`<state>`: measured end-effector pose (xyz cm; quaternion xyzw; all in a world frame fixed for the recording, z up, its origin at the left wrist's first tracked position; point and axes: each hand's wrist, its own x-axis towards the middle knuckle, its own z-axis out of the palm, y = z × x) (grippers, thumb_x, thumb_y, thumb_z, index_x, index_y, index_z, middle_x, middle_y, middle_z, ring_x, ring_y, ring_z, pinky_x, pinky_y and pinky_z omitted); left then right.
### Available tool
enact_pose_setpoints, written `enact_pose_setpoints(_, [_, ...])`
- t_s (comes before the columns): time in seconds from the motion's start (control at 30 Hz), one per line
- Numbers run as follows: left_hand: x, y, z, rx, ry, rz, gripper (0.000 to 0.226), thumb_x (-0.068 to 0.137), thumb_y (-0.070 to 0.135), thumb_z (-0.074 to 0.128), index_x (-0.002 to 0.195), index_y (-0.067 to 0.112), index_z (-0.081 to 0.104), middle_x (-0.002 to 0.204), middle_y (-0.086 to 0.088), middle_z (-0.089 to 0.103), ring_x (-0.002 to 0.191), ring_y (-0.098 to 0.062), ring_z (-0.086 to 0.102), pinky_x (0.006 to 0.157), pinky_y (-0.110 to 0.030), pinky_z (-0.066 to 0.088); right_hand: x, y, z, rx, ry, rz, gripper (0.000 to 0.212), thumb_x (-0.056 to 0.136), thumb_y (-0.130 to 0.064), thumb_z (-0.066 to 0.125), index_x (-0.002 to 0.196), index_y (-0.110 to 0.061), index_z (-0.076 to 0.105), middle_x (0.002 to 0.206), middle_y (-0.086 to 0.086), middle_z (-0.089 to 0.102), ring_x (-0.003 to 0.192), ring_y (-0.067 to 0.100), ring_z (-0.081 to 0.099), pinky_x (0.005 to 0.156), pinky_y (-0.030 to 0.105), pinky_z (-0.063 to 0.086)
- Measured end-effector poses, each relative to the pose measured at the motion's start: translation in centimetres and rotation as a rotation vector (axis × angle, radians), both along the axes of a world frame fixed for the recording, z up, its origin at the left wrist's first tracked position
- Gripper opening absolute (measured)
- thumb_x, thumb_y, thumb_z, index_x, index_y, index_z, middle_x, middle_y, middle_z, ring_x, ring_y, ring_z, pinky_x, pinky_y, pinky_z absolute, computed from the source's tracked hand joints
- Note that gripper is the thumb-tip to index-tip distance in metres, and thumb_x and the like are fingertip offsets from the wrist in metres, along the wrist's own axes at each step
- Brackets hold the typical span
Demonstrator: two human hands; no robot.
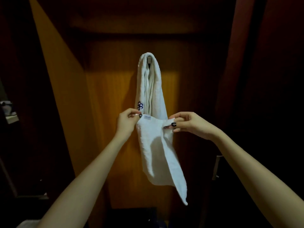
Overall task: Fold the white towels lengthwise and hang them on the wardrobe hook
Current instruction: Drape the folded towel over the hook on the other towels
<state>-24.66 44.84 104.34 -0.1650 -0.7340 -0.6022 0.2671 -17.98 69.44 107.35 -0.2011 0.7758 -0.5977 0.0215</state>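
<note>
A white towel with a blue logo hangs folded over a small metal hook on the brown wardrobe panel. In front of its lower end I hold a second white towel by its top edge. My left hand pinches the left corner beside a small label. My right hand pinches the right corner. This towel hangs down between my hands, with one long flap trailing lower on the right.
The wooden wardrobe back panel is lit in the middle and dark at the sides. A metal door handle shows at the right. A shelf edge with objects sits at the far left. Something white lies at the bottom left.
</note>
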Motion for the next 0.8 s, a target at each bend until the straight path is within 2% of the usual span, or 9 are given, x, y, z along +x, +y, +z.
enact_pose_setpoints(0.07, [-0.1,1.2,0.1,0.009,0.017,-0.033,0.016,0.083,-0.003,0.065,0.086,0.012,0.068,0.081,0.003,0.066,0.073,-0.002,0.057,0.065,-0.008,0.043,-0.5,-0.8,0.9,0.092,0.063,0.015,0.023,0.089,0.004,0.061,0.112,0.004,0.061,0.101,0.018,0.072,0.095,0.025,0.069,0.079,0.026,0.058])
enact_pose_setpoints(0.17, [0.0,2.7,0.5,0.041,0.044,-0.067,0.017,0.081,-0.004,0.067,0.085,0.013,0.069,0.077,0.004,0.065,0.069,0.001,0.056,0.065,-0.009,0.043,-1.2,-2.2,1.7,0.271,0.296,-0.165,0.005,0.088,-0.008,0.067,0.089,-0.004,0.07,0.076,0.01,0.073,0.071,0.017,0.069,0.072,0.034,0.057])
enact_pose_setpoints(0.2, [0.1,3.0,0.6,0.057,0.054,-0.081,0.017,0.081,-0.004,0.067,0.084,0.013,0.069,0.076,0.004,0.065,0.068,0.002,0.057,0.065,-0.009,0.043,-1.4,-2.6,1.9,0.285,0.354,-0.212,0.007,0.088,-0.011,0.068,0.082,-0.009,0.07,0.073,0.009,0.072,0.067,0.015,0.068,0.07,0.036,0.057])
enact_pose_setpoints(0.3, [0.3,3.9,0.9,0.115,0.057,-0.148,0.021,0.08,-0.004,0.068,0.08,0.017,0.069,0.075,0.003,0.066,0.067,0.004,0.06,0.064,-0.011,0.046,-2.4,-3.1,1.8,0.274,0.499,-0.295,0.01,0.087,-0.02,0.071,0.077,-0.016,0.071,0.077,0.007,0.069,0.069,0.014,0.064,0.062,0.029,0.052])
enact_pose_setpoints(0.37, [0.3,4.2,0.9,0.157,0.044,-0.193,0.022,0.081,-0.002,0.069,0.08,0.02,0.07,0.075,0.003,0.069,0.07,0.001,0.064,0.064,-0.012,0.048,-3.2,-3.3,1.5,0.288,0.564,-0.327,0.012,0.084,-0.023,0.074,0.08,-0.012,0.073,0.085,0.008,0.063,0.075,0.014,0.056,0.066,0.027,0.047])
enact_pose_setpoints(0.5, [0.2,4.4,0.6,0.319,-0.055,-0.329,0.013,0.086,0.005,0.066,0.089,0.016,0.072,0.08,-0.001,0.075,0.076,-0.01,0.071,0.063,-0.017,0.052,-4.3,-3.4,0.9,0.276,0.588,-0.345,0.017,0.082,-0.026,0.075,0.082,-0.01,0.072,0.099,-0.003,0.059,0.091,0.001,0.053,0.081,0.02,0.042])
enact_pose_setpoints(0.6, [0.0,4.1,0.4,0.431,-0.12,-0.447,0.014,0.089,0.004,0.061,0.094,0.013,0.072,0.089,-0.006,0.075,0.085,-0.017,0.071,0.07,-0.02,0.054,-4.6,-3.4,0.7,0.257,0.601,-0.334,0.013,0.083,-0.022,0.075,0.075,-0.016,0.067,0.099,-0.001,0.066,0.095,0.009,0.061,0.087,0.03,0.05])
enact_pose_setpoints(0.67, [-0.1,4.1,0.4,0.445,-0.125,-0.485,0.015,0.09,0.005,0.06,0.094,0.012,0.072,0.091,-0.008,0.075,0.087,-0.019,0.071,0.071,-0.021,0.055,-4.8,-3.6,0.5,0.21,0.582,-0.313,0.014,0.084,-0.022,0.074,0.074,-0.018,0.065,0.092,0.001,0.07,0.089,0.012,0.065,0.083,0.035,0.054])
enact_pose_setpoints(0.8, [-0.1,4.5,0.5,0.46,-0.128,-0.481,0.017,0.09,0.006,0.06,0.093,0.016,0.072,0.091,-0.008,0.075,0.085,-0.018,0.071,0.069,-0.021,0.055,-5.2,-4.0,0.1,0.175,0.573,-0.32,0.016,0.086,-0.024,0.072,0.078,-0.011,0.067,0.079,-0.001,0.069,0.077,0.011,0.066,0.069,0.031,0.057])
